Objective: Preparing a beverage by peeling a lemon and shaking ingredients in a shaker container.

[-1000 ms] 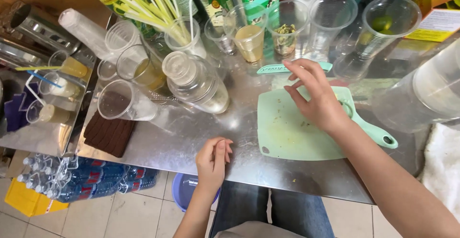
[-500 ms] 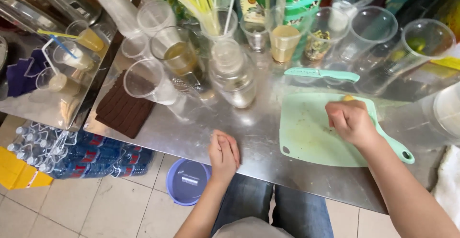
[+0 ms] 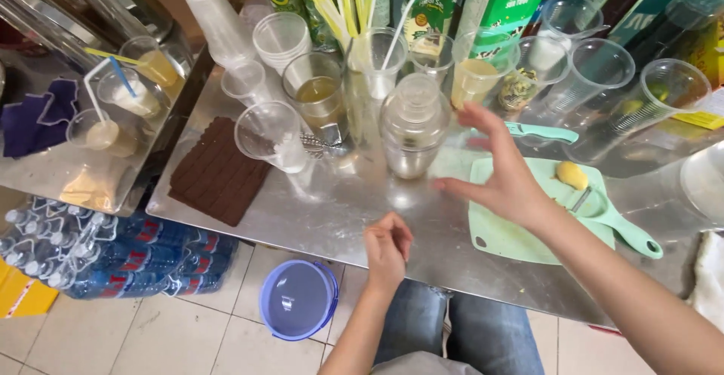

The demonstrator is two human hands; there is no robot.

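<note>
Right hand (image 3: 507, 177) lifts off board (image 3: 507, 233), fingers spread, empty; shaker (image 3: 413, 127) upright, just left-ahead of fingertips. Left hand (image 3: 388, 248) loosely curled at table edge, farther.

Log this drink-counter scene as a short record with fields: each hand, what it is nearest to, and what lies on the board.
Surface: shiny metal table
Left hand: loosely curled at the table's near edge, holding nothing
Right hand: open, fingers spread, empty, hovering near the clear lidded plastic shaker jar
Board: mint-green plastic cutting board under the right hand
On board: small yellow fruit piece
Left of jar: brown ridged mat
</note>
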